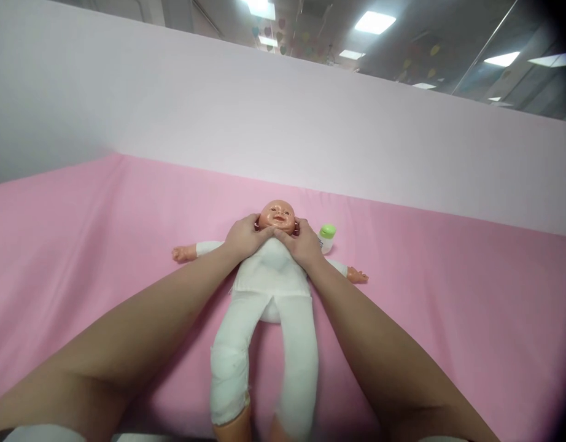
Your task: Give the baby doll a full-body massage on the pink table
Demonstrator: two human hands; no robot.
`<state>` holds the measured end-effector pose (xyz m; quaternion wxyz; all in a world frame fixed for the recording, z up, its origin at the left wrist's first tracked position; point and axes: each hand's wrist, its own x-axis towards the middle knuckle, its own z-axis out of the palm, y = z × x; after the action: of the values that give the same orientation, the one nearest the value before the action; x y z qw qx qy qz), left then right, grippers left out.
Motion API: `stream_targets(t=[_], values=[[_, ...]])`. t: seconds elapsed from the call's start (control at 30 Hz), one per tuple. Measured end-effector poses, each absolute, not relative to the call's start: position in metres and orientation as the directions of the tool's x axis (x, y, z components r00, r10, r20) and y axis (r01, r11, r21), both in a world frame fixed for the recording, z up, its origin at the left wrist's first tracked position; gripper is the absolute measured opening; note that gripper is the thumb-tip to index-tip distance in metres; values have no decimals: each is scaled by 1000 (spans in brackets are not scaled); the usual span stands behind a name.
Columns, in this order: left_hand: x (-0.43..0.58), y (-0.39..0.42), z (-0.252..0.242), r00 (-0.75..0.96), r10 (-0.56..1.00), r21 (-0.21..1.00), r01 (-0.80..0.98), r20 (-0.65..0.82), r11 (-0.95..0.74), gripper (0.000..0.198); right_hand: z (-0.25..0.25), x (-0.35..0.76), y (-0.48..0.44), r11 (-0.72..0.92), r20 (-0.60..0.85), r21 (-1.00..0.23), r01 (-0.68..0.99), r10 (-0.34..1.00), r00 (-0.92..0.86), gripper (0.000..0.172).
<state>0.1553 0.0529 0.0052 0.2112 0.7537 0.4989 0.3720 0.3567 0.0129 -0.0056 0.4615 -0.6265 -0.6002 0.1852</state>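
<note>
A baby doll (271, 264) with a hard plastic head and a white cloth body lies on its back, legs toward me and arms spread to both sides. My left hand (247, 238) cups the left side of its head and neck, with the thumb under the chin. On the other side my right hand (304, 242) does the same, its thumb meeting the left one below the chin. The fingertips of both hands are partly hidden behind the head. Just right of my right hand stands a small clear bottle (326, 245) with a green cap, partly covered by that hand.
A pink sheet (140, 215) covers the surface under the doll. Behind it rises a pale wall (283, 123). Above the wall a glass pane (403, 49) shows ceiling lights and several heart-shaped decorations.
</note>
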Motion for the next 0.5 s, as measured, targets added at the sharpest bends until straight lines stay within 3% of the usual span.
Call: stream_targets(t=[0.07,0.27,0.5], values=[[156,52,7,220,913,678,615,342,-402,63,-3,354,11,115,317,-781,614,920,230,78],[155,54,6,238,891,648,618,386,-445,48,-7,358,15,186,378,-748,637,909,178,52],[153,44,12,199,876,639,616,440,-461,55,-2,360,-6,284,502,-626,726,860,97,42]])
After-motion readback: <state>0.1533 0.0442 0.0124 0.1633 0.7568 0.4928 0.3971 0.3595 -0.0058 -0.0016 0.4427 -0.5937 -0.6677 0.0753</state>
